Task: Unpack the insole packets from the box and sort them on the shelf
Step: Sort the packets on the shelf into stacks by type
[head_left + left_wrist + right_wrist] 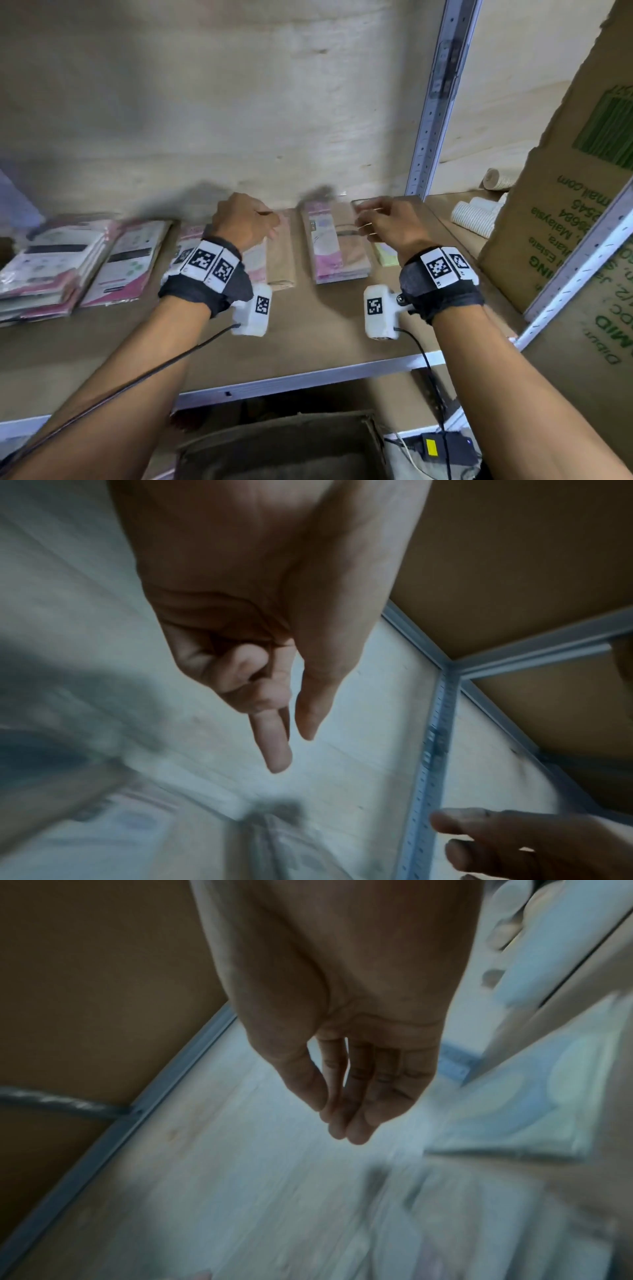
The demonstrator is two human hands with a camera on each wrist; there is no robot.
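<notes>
I count several groups of insole packets lying flat on the brown shelf board (308,329). At far left a thick stack of white-and-pink packets (48,263), with a single white-and-pink packet (126,260) just beside it. Toward the middle a pink-edged stack (260,260) touches a tan packet (281,253). Right of a gap sits a pink-and-tan stack (335,243), and by its right side what may be a pale green packet (385,255), mostly hidden. The open box (281,448) sits below the shelf.
</notes>
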